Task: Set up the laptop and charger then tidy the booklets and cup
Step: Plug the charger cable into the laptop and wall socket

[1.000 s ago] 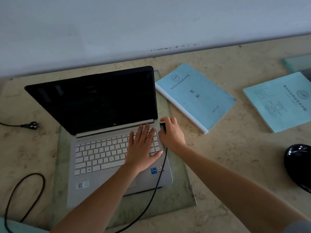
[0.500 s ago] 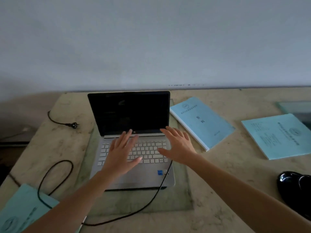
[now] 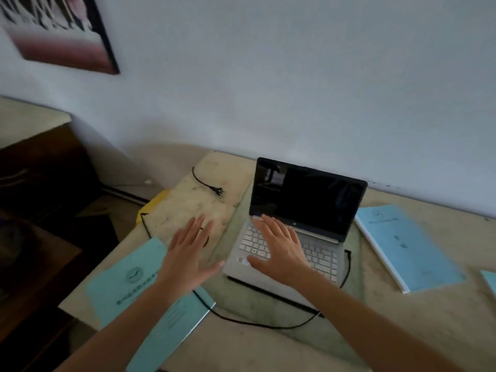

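A silver laptop stands open on a glass mat, its screen dark. A black charger cable runs from the laptop's right side, around its front, to a loose plug lying on the table at the far left. My right hand hovers open over the left half of the keyboard. My left hand is open above the table left of the laptop, over the edge of a light blue booklet. A second blue booklet lies right of the laptop. No cup is in view.
The marble table ends at its left edge near a dark wooden cabinet. A corner of a third booklet shows at the right border. A framed picture hangs on the wall. Something yellow lies below the table's left edge.
The camera has swung left and pulled back. Both hands lifted off the laptop's right side and moved left, fingers spread; the left hand now hovers beyond the laptop over the left booklet.
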